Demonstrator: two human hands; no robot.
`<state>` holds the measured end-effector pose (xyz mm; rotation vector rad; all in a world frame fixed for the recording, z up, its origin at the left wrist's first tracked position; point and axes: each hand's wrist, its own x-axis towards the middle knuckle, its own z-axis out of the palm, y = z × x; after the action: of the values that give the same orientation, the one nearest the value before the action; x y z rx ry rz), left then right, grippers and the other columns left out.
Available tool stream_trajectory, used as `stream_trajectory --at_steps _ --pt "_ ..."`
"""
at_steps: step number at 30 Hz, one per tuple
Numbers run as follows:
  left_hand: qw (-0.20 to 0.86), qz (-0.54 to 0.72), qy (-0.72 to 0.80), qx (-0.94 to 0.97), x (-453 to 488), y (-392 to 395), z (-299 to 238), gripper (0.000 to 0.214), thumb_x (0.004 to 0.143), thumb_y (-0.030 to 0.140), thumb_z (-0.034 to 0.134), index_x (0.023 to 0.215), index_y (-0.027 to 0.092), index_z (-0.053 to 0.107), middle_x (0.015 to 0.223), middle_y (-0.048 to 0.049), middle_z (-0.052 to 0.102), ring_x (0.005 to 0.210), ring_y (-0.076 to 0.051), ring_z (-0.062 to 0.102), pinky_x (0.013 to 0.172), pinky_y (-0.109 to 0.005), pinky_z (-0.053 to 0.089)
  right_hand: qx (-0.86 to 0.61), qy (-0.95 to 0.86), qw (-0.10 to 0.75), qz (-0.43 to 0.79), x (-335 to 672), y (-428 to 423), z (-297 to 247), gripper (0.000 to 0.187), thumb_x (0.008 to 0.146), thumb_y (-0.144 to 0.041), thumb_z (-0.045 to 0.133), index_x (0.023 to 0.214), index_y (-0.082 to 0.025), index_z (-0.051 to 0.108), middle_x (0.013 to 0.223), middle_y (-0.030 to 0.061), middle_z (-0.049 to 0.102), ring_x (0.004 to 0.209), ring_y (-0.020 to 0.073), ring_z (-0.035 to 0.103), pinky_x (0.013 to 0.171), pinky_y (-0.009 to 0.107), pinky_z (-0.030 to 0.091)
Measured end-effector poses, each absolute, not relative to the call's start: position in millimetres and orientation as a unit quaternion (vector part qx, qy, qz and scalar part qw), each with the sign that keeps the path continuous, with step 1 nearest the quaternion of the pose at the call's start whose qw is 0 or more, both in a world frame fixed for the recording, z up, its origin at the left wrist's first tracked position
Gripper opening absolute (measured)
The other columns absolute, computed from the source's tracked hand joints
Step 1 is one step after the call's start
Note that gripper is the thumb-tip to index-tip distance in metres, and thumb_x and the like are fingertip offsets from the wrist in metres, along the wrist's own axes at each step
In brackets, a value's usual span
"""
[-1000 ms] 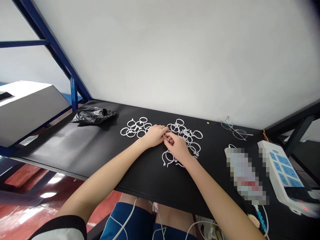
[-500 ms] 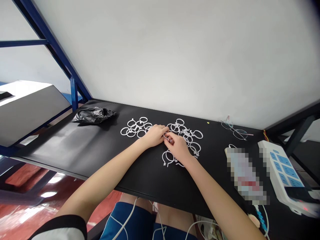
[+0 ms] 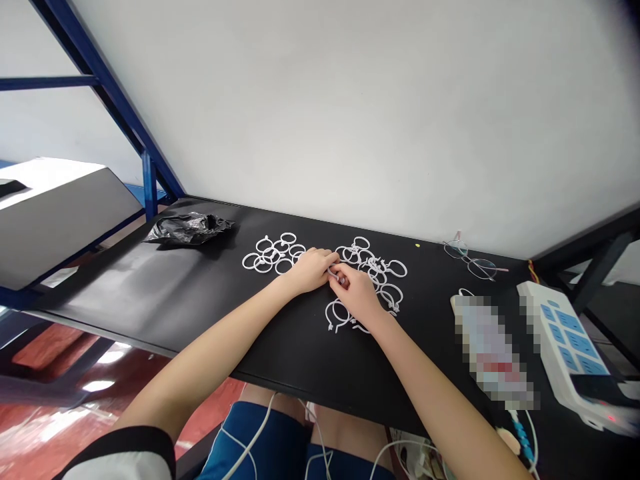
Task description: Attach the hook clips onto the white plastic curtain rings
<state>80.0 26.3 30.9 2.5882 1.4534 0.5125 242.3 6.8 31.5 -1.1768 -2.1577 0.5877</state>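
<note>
My left hand [image 3: 314,270] and my right hand [image 3: 354,290] meet over the middle of the black table [image 3: 295,347]. Between their closed fingers is a white plastic ring [image 3: 334,273], mostly hidden by the fingers. Left of my left hand lies a group of white rings [image 3: 263,265], which look closed. Around and beyond my right hand lies a second pile of white rings [image 3: 391,295]. Some of these, near my right wrist, have a gap with small clasp ends. My right forearm and hand cover part of that pile.
A crumpled black plastic bag [image 3: 190,230] lies at the back left. Eyeglasses [image 3: 470,259] rest against the wall side at the right. Nearer are a blurred-out phone [image 3: 493,353] on a cable and a white power strip [image 3: 570,347]. A blue metal frame [image 3: 149,183] stands left.
Both hands stay in nearly the same place, still closed on the ring. The whole view shifts only very slightly.
</note>
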Motion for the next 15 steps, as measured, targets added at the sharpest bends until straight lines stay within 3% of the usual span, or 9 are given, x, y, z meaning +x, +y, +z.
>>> stream_trajectory --at_steps 15 --pt "0.057 0.170 0.482 0.858 80.9 25.2 31.1 0.011 0.081 0.013 0.044 0.086 0.018 0.053 0.088 -0.0042 0.063 0.081 -0.019 0.060 0.077 -0.031 0.042 -0.443 -0.813 0.305 0.224 242.2 7.9 30.4 0.014 0.084 -0.025 0.054 0.092 -0.021 0.065 0.065 -0.0021 0.058 0.056 0.0117 0.053 0.059 0.024 0.040"
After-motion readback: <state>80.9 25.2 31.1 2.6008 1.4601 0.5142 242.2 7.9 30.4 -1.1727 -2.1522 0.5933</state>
